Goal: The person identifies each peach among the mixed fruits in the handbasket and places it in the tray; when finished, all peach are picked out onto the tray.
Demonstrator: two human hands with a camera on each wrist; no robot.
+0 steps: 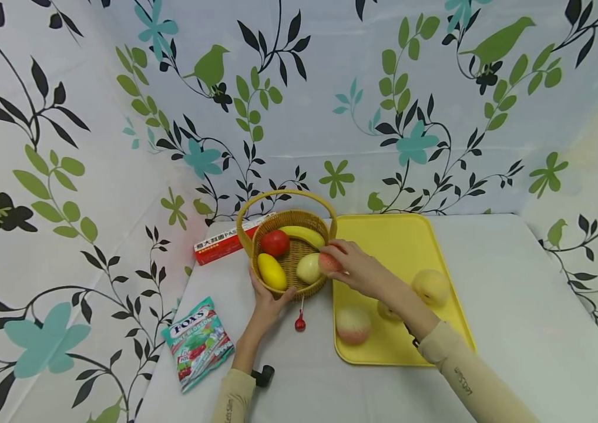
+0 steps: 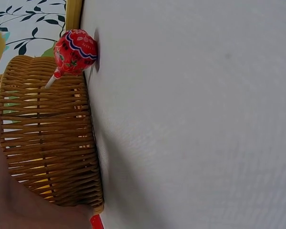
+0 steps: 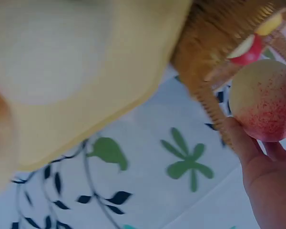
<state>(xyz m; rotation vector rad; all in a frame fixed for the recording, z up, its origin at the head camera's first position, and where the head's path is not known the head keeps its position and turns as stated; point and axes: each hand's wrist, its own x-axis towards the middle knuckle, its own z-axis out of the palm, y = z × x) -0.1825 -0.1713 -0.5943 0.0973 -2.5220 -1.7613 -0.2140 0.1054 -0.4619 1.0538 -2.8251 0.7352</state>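
My left hand (image 1: 266, 305) grips the near left side of a wicker basket (image 1: 246, 242), thumb along its front. In the basket lie a banana (image 1: 304, 236), a red round fruit (image 1: 275, 242), a yellow lemon-shaped fruit (image 1: 271, 271) and a pale round fruit (image 1: 308, 269). Over the basket's right rim, my right hand (image 1: 359, 270) holds a peach (image 1: 329, 264); the right wrist view shows the peach's pink-speckled skin (image 3: 264, 100) between thumb and fingers. A red-wrapped lollipop (image 2: 76, 51) lies just in front of the basket.
Right of the basket is a yellow tray (image 1: 383, 235) bearing another peach (image 1: 353, 326), a pale yellow fruit (image 1: 431, 286) and one partly hidden by my forearm. A red pasta box (image 1: 219, 247) lies behind the basket's left side. A FOX'S candy bag (image 1: 198, 343) lies front left.
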